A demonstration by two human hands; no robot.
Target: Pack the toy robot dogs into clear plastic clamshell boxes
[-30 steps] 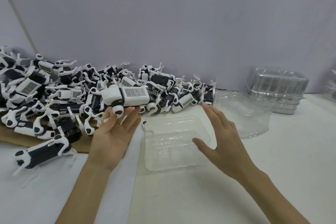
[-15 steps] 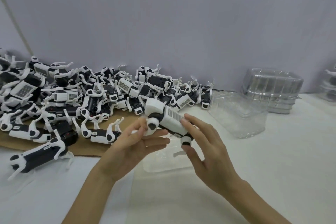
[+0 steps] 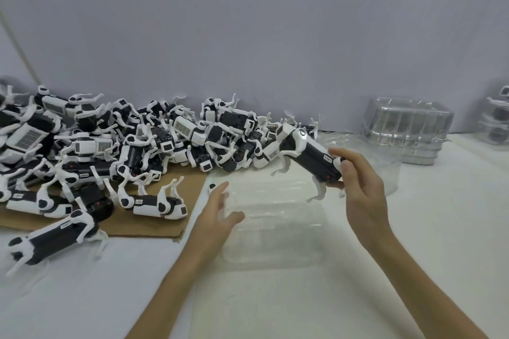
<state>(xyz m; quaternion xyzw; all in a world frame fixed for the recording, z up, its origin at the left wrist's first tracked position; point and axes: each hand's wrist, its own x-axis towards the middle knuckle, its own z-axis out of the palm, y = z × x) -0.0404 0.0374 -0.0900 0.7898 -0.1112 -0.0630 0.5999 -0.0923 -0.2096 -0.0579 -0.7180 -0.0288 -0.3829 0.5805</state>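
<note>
Clamshell box (image 3: 275, 223) of clear plastic lies open and flat on the white table (image 3: 440, 242), and nothing is in its ribbed tray. Above its far right corner the right hand (image 3: 360, 187) grips a toy robot dog (image 3: 305, 154) by one end, thumb and curled fingers round the black body. The dog hangs in the air, tilted, with its white end raised toward the far side of the box and its thin white legs pointing down; it does not touch the tray. At the box's left edge the left hand (image 3: 217, 215) holds nothing, its fingers straight and slightly spread over the rim; whether they touch the plastic cannot be told. Left of the box and beyond its far left corner a pile of toy dogs (image 3: 137, 146) lies tangled, partly on a brown cardboard sheet (image 3: 154, 223). One loose dog (image 3: 52, 237) lies on the table well to the left of the box, nearer the person. To the far right of the box stands a stack of closed clear boxes (image 3: 407, 129), and another clear tub (image 3: 385, 165) shows just behind the right hand
</note>
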